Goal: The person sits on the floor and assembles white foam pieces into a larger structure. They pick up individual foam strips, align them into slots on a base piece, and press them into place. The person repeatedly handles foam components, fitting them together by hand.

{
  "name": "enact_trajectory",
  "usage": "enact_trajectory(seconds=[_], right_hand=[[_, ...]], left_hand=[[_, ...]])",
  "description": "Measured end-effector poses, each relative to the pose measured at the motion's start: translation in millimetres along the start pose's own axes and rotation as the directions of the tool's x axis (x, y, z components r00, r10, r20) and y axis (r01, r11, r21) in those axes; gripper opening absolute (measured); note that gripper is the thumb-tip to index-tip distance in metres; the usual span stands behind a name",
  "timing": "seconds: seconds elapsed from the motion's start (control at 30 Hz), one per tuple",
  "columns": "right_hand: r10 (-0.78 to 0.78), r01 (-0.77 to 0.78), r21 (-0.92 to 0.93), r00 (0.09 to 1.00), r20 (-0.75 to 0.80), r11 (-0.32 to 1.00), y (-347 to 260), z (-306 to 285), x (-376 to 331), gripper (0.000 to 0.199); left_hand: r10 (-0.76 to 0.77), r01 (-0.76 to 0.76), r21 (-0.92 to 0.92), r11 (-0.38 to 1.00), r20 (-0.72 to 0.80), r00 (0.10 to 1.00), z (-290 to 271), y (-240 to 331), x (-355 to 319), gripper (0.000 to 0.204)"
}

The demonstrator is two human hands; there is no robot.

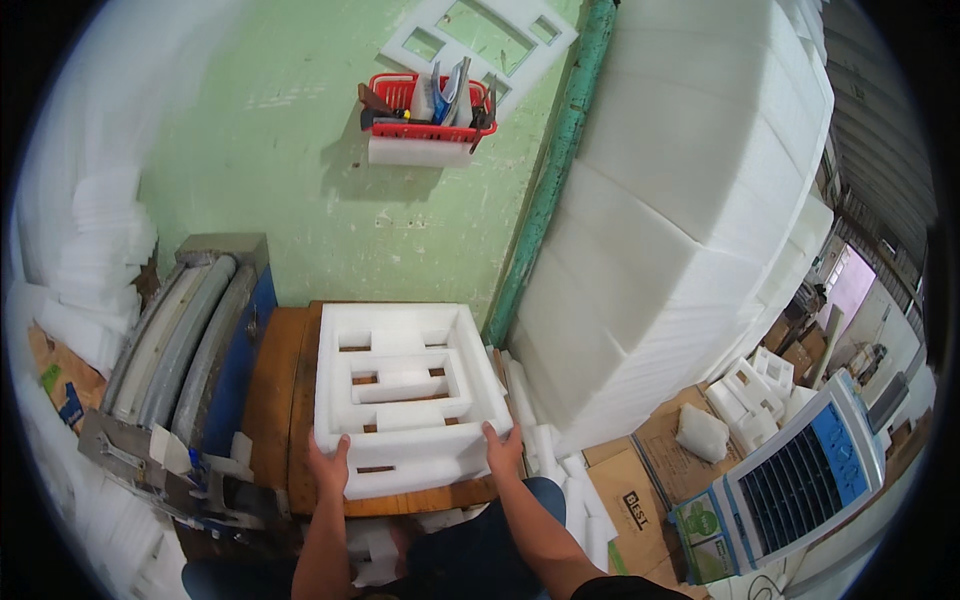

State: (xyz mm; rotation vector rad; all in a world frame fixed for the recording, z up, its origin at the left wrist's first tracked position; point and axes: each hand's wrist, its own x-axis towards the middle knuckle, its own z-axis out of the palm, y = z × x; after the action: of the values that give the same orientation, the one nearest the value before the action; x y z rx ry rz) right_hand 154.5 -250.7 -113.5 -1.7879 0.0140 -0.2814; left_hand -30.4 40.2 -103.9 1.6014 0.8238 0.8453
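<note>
A white foam packing insert [412, 435], with raised walls, cross ribs and several rectangular cut-outs, rests on a brown wooden table [277, 400]. My left hand [328, 466] grips its near left corner, thumb on the inner side and fingers round the outside. At the near right corner my right hand [503, 451] holds the same insert in the same way. The fingertips of both hands are partly hidden behind the foam. Wood shows through the openings.
Left of the table stands a machine with grey rollers [190, 340]. A red basket of tools [400, 131] hangs on the green wall. Tall stacked white foam sheets [640, 230] rise at the right beside a green pipe [555, 175]. An air cooler [795, 480] and cardboard [625, 490] are lower right.
</note>
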Motion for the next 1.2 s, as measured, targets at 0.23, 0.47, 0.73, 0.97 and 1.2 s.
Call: enact_trajectory(seconds=[0.23,0.47,0.73,0.97,1.2], right_hand=[[-0.014,0.015,-0.058,1.000,0.011,0.998,3,3,2,0.069],[-0.038,0.036,-0.073,0.999,-0.029,0.997,17,0,7,0.070],[-0.063,0.064,0.026,0.997,-0.055,0.998,3,2,-3,0.104],[-0.040,0.039,-0.076,0.999,-0.008,0.996,17,-1,9,0.105],[-0.198,0.185,-0.114,0.973,-0.121,0.976,26,4,9,0.080]], left_hand=[[-0.090,0.090,0.035,0.995,0.015,0.996,-3,3,3,0.073],[-0.071,0.070,0.062,0.996,0.018,0.997,4,1,3,0.075],[-0.056,0.056,0.074,0.996,0.001,0.998,1,0,1,0.077],[-0.034,0.033,0.045,0.998,0.016,0.999,6,-11,4,0.077],[-0.075,0.075,0.002,0.997,0.049,0.996,5,8,-1,0.078]])
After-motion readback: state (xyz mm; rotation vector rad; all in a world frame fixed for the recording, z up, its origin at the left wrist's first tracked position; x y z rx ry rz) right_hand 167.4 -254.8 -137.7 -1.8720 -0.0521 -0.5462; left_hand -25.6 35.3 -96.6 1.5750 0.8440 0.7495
